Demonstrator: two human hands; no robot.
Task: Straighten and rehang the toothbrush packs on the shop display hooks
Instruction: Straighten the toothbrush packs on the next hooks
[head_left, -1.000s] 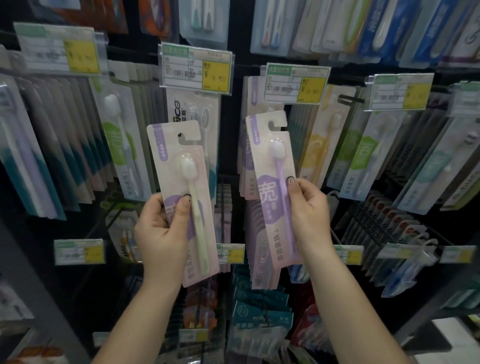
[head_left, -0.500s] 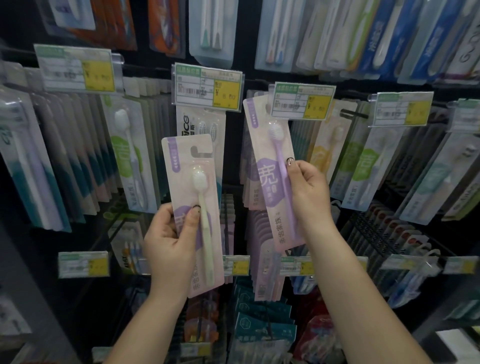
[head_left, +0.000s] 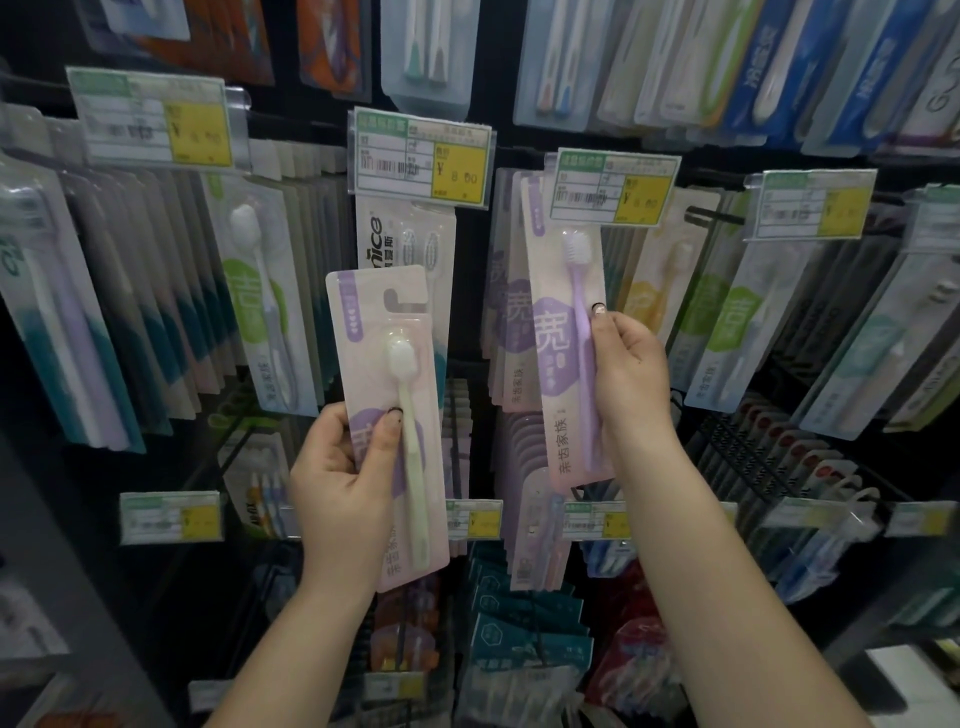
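Toothbrush packs fill the dark display wall in hanging rows, and the person in front of it has one in each hand. The left hand (head_left: 345, 470) grips a pale pink pack with a green toothbrush (head_left: 387, 410), thumb laid across the front of the card near its lower half and fingers curled behind; the pack is held nearly upright, free of the hooks, with its hang slot showing at the top and a hanging white pack marked "nice" (head_left: 402, 236) just behind its upper edge. The right hand (head_left: 631, 376) pinches a matching pack with a purple toothbrush (head_left: 563, 332) along its right edge, thumb on the front beside the brush handle. This pack leans a little to the left, and its top is tucked up behind a price tag (head_left: 613, 187) with a yellow panel, right in front of a row of like purple-printed packs (head_left: 506, 312); whether its slot sits on the hook I cannot tell, as the tag hides it. Another price tag (head_left: 421, 156) hangs above the pack in the left hand. Rows of green-printed packs (head_left: 732, 317) hang off to the right.
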